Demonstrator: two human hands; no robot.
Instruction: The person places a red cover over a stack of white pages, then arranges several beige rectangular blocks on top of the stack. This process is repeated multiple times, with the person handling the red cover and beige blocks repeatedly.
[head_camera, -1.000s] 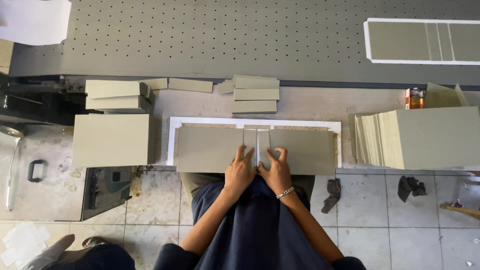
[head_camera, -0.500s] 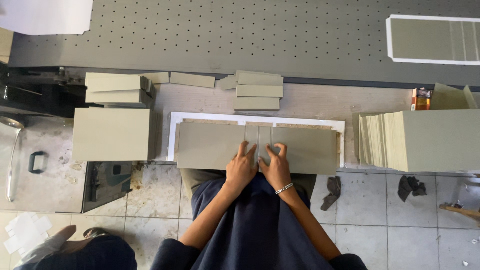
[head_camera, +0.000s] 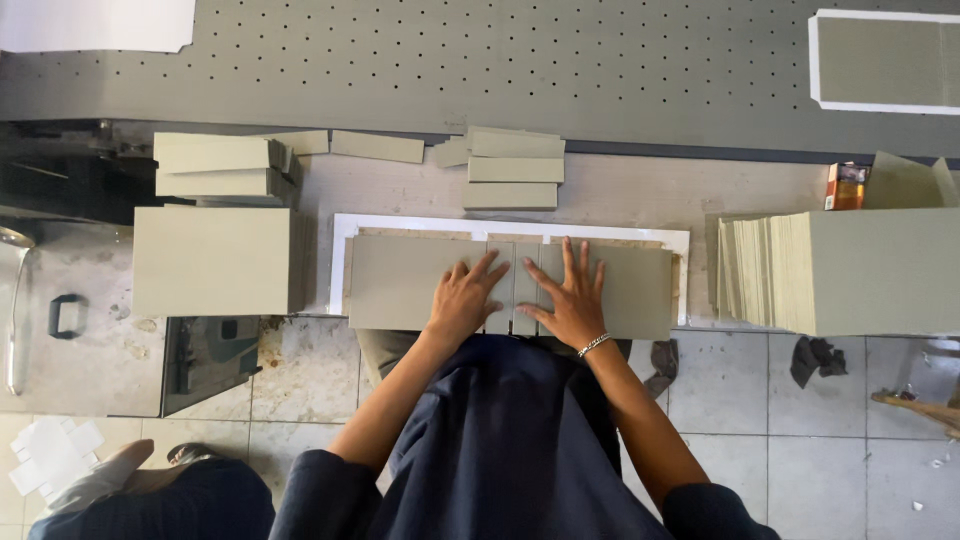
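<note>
Two grey boards (head_camera: 400, 282) and a narrow spine strip (head_camera: 511, 285) are already laid on the white sheet (head_camera: 340, 262) at the surface's near edge. Left hand (head_camera: 463, 300) and right hand (head_camera: 573, 300) are pressed flat, each grip open; sheet margins remain unfolded.

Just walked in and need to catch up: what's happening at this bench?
A person presses both hands flat on grey boards laid over a white sheet. The left hand and right hand flank a narrow centre strip. Board stacks sit left and right.
</note>
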